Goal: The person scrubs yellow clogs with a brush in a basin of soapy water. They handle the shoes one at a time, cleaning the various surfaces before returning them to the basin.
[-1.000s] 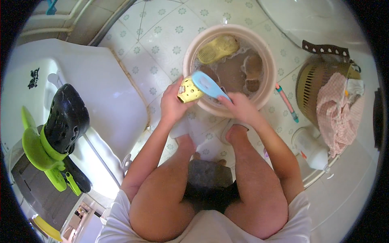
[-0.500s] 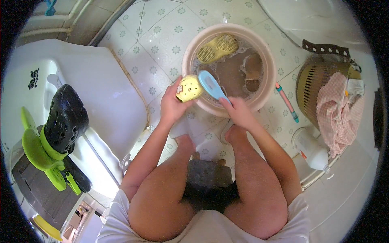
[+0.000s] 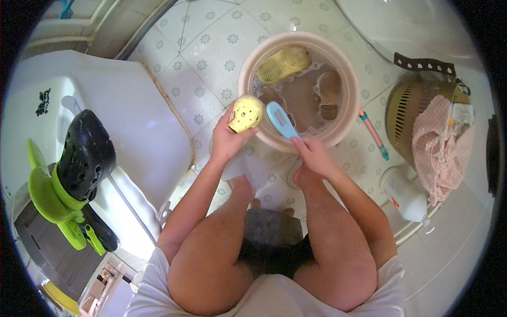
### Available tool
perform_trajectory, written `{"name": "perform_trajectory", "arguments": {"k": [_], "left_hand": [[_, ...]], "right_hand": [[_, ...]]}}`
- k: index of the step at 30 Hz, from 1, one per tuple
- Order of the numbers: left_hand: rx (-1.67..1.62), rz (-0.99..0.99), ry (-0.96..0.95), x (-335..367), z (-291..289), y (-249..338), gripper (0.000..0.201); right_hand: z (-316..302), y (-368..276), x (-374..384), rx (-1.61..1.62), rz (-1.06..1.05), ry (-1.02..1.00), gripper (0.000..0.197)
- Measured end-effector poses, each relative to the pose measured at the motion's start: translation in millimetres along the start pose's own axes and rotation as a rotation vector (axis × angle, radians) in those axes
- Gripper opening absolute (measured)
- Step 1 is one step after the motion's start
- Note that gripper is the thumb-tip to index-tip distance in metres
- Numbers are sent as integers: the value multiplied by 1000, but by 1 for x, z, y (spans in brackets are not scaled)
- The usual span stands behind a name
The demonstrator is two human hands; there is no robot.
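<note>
My left hand (image 3: 228, 138) grips a yellow clog (image 3: 246, 113) with small round holes, held at the near left rim of a pale pink basin (image 3: 246, 63). Closed round the handle of a light blue brush (image 3: 281, 120), my right hand (image 3: 313, 155) is over the basin's near edge. The brush head lies just right of the clog, a small gap between them; its bristles are hidden underneath. Murky brown water (image 3: 303, 100) with foam fills the basin. Another yellow clog (image 3: 284, 64) floats sole up at the far side, and darker shoe shapes (image 3: 330, 91) show in the water.
Black clogs (image 3: 85, 153) and green ones (image 3: 45, 195) rest at the left by a white fixture (image 3: 127, 95). To the right are a pink and teal stick (image 3: 374, 134), a white bottle (image 3: 404, 194), and a brown basket (image 3: 401, 113) with a pink checked cloth (image 3: 441, 148).
The brush has moved slightly right, away from the yellow clog, with my right hand. The clog has turned and risen a little in my left hand.
</note>
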State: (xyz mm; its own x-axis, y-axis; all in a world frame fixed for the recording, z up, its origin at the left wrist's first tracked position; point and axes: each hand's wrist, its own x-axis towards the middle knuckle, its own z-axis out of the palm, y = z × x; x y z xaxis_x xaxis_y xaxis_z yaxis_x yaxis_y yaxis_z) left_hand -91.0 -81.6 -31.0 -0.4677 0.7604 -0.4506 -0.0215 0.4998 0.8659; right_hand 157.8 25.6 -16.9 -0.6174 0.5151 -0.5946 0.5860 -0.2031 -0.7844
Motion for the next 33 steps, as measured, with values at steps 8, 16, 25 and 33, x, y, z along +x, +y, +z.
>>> {"name": "perform_trajectory", "arguments": {"k": [8,16,25,33], "left_hand": [[-241,-192,-2,2,3,3,74],[-426,-158,99,-2,4,38,67],[-717,-438,-255,-8,2,29,56],[-799,-267,-204,-12,7,37,71]], "right_hand": [[17,-33,28,-21,-18,-25,45],[20,-33,11,-12,-27,21,49],[5,-65,45,-142,-80,122,46],[12,-46,5,172,29,53,40]]}}
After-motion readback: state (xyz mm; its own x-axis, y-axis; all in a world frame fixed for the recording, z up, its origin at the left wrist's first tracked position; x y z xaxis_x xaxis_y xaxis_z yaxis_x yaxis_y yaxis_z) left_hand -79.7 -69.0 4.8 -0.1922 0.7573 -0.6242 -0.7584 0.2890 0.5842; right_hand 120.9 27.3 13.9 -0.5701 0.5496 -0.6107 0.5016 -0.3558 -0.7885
